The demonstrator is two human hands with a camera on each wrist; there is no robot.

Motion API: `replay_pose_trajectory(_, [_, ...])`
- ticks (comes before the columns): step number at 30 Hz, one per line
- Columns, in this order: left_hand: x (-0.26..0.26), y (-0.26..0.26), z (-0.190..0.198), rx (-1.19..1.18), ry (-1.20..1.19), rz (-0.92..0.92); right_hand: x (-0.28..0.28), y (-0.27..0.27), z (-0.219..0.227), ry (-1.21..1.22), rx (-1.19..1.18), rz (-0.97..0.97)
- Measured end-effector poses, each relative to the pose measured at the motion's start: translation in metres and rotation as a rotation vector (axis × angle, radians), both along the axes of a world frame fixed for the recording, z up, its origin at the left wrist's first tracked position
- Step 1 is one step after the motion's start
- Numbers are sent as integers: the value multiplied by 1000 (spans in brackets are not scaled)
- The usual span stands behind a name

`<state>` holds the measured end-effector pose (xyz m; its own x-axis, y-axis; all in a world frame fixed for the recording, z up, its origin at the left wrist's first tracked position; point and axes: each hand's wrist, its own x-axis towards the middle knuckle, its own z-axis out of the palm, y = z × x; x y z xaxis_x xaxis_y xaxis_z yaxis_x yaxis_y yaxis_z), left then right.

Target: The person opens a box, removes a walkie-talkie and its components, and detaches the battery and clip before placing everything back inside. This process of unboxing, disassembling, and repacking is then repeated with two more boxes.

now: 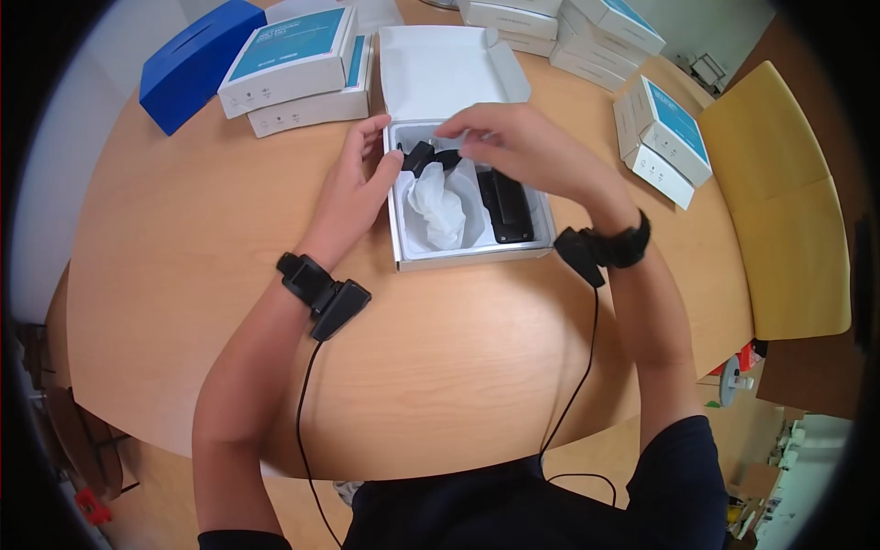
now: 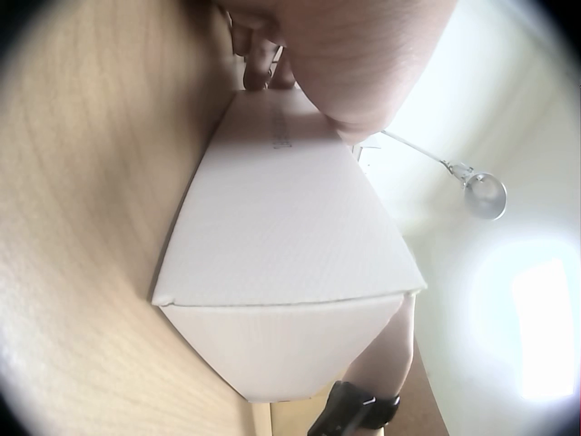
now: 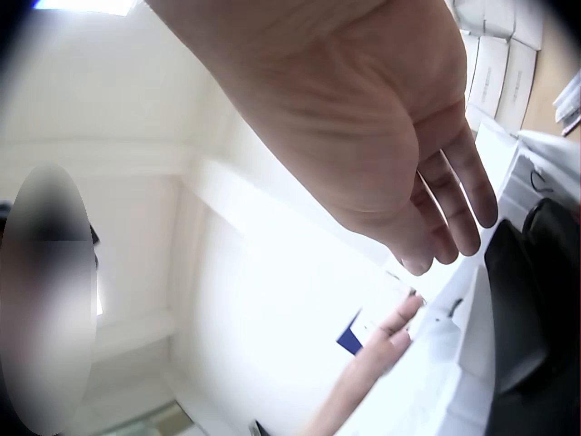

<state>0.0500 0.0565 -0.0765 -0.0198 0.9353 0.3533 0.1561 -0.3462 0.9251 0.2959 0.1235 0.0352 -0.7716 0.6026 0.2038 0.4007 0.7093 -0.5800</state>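
- Two hands work over one open white box (image 1: 472,252) lying on the round wooden bench (image 1: 183,238), its lid flap folded back on the far side.
- Inside the box, from the head view: a crumpled white wrapper (image 1: 438,209) just below the left thumb, a long black device (image 1: 506,206) lying flat under the right hand, and a small black part (image 1: 423,156) at the far end.
- Left hand (image 1: 353,188) rests against the box's left wall; its grip looks to be pinching the small black part with the thumb, though the contact is too small to be certain.
- Right hand (image 1: 518,147) hovers above the box's far end, fingers curled down; whether its grip pinches anything I cannot tell, since the fingertips hide what lies beneath.
- Left wrist view shows only the box's outer wall (image 2: 290,236) and the heel of the hand; the contents are hidden.
- Right wrist view shows the palm (image 3: 363,118) with loosely bent fingers and the black device (image 3: 531,309) blurred below, cut off at the edge.
- Several closed teal-and-white boxes (image 1: 293,55) and a blue box (image 1: 197,60) stand well beyond the left grip.
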Motion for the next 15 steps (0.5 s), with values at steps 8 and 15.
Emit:
replay_pose_trajectory(8, [-1,0,0,-4,20,-4,-44,16,-16,-314,338,117])
replay_pose_trajectory(15, [0,-2,3,6,39,18,-32,17,-1,-183,344,72])
